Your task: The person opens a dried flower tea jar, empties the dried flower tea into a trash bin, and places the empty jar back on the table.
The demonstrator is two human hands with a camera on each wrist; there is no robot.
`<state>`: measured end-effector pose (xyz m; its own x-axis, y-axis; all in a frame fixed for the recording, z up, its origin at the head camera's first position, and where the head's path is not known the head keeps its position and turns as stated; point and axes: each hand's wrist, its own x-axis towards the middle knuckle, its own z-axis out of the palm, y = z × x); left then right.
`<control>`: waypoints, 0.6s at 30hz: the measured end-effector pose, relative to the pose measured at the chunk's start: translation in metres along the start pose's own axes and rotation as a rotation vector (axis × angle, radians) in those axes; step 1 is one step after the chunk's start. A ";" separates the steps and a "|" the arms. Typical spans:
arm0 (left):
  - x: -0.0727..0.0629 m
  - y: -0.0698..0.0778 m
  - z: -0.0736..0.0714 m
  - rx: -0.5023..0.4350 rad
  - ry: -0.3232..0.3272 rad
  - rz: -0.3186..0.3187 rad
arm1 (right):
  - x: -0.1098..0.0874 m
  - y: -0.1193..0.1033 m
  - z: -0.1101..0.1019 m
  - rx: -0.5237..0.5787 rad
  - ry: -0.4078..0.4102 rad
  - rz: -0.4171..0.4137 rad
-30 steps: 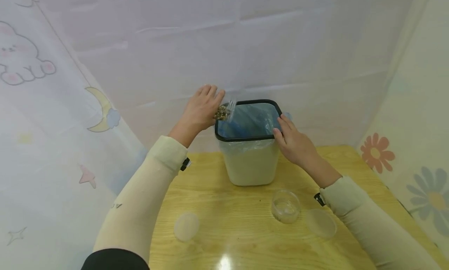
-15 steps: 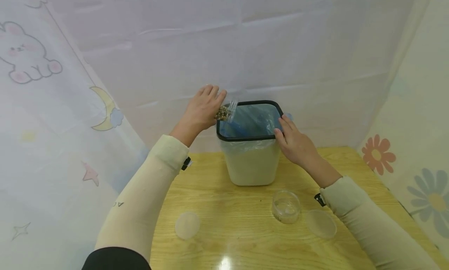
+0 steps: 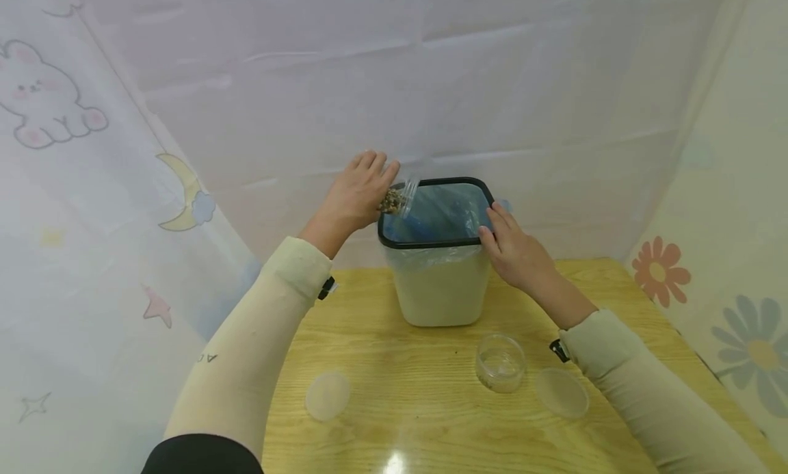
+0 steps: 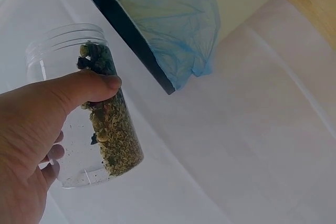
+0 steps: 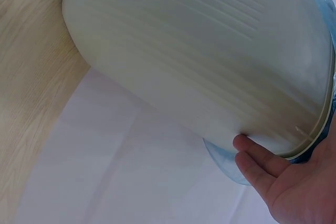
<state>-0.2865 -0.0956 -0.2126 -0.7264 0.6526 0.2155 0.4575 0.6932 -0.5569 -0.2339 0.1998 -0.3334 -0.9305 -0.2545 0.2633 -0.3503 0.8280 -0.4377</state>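
Note:
My left hand (image 3: pixel 352 195) grips a clear plastic jar (image 4: pixel 79 169), its thumb across the side and its fingers round the back. The jar lies tipped over, its ridged mouth at the left rim of a trash can (image 3: pixel 440 293). Dried brown and dark green plant bits (image 4: pixel 118 140) lie along the jar's lower side. The can is pale, with a black rim and a blue plastic liner (image 3: pixel 452 207). At the can's right rim, my right hand (image 3: pixel 522 254) holds on, with fingertips (image 5: pixel 244 142) against the outer wall.
On the wooden table (image 3: pixel 382 364), in front of the can, stands a round clear container (image 3: pixel 501 364). A flat translucent lid (image 3: pixel 561 393) lies to its right, and another round lid (image 3: pixel 327 397) lies at the left. Patterned sheets hang behind and at both sides.
Both hands, the tilted jar and the trash can keep nearly the same places. Only slight shifts of the view show, and the plant bits remain in the jar.

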 end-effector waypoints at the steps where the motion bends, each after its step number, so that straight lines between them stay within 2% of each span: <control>1: 0.000 0.000 0.000 0.000 -0.001 0.000 | 0.000 0.000 0.000 -0.001 -0.001 -0.001; 18: 0.001 0.001 -0.003 0.022 0.037 0.019 | -0.002 0.002 -0.004 -0.001 0.004 -0.006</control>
<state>-0.2852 -0.0931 -0.2110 -0.6977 0.6771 0.2340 0.4596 0.6737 -0.5787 -0.2325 0.2040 -0.3316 -0.9280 -0.2571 0.2697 -0.3556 0.8268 -0.4357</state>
